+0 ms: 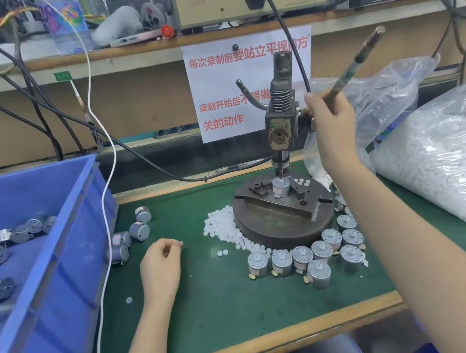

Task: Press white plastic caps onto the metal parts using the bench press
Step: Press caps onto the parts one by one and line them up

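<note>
fingers (312,105) of right hand (334,125) grip the lever (359,57); left hand (160,267) pinches a cap (180,243) over cluttered green mat (229,303).

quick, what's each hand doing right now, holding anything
Left hand: pinching a small white cap just above the green mat.
Right hand: gripping the press lever, raised.
</note>
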